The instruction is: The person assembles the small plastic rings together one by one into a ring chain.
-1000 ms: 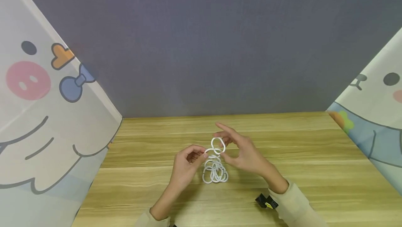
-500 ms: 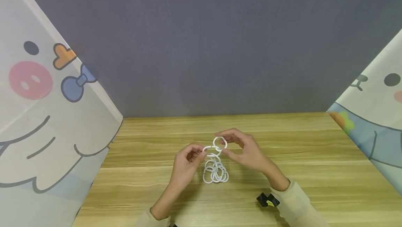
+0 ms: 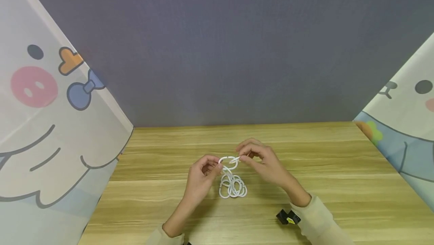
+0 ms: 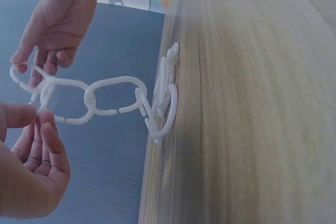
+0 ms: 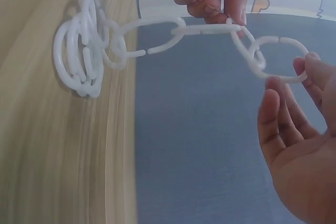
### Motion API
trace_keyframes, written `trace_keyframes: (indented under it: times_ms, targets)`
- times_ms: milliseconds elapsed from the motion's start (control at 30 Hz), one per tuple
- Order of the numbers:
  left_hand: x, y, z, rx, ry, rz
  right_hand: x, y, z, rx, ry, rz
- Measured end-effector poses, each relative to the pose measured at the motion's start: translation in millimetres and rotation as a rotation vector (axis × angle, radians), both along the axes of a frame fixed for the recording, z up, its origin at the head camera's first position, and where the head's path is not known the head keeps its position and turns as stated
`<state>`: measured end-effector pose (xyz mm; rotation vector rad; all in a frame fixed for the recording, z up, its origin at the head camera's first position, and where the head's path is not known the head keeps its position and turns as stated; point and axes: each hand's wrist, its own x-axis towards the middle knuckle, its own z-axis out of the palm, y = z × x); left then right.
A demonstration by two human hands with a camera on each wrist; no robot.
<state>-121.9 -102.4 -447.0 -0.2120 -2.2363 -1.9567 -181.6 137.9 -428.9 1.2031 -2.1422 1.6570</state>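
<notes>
A chain of white plastic links [image 4: 113, 81], each with a small gap in its loop, runs up from the tabletop to both hands. My left hand [image 3: 200, 179] pinches the chain near its upper end between thumb and fingertips. Facing it, my right hand [image 3: 268, 162] pinches the end link [image 5: 286, 79], seen edge-on in the head view. That link hooks through the neighbouring link, which spans the space between the hands. Below, the lower links lie in a heap [image 5: 84, 40] on the table.
The wood-grain table [image 3: 152, 199] ends at a grey-blue partition [image 3: 217, 68] behind. Side panels with cartoon prints, a left panel [image 3: 68, 135] and a right panel [image 3: 400, 105], flank it. A small black device [image 3: 288, 217] sits at the right cuff.
My right hand has gone from spread fingers to a pinch on the end link, which has turned from face-on to edge-on. My left hand stays nearly in place.
</notes>
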Motion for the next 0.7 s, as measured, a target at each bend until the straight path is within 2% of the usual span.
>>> trace_keyframes:
  times_ms: [100,367,700]
  targets:
    - [-0.2,0.1,-1.1,0.001,0.002,-0.004,-0.1,-0.7,-1.8,-0.042,0.016,-0.006]
    - [-1.3,-0.2,-2.9,-0.013,-0.027,-0.014,3.0,-1.1,1.3,-0.075,-0.144,-0.016]
    - [-0.7,-1.3,-3.1,-0.028,-0.06,-0.03,4.3,-4.7,1.8,-0.108,-0.22,-0.023]
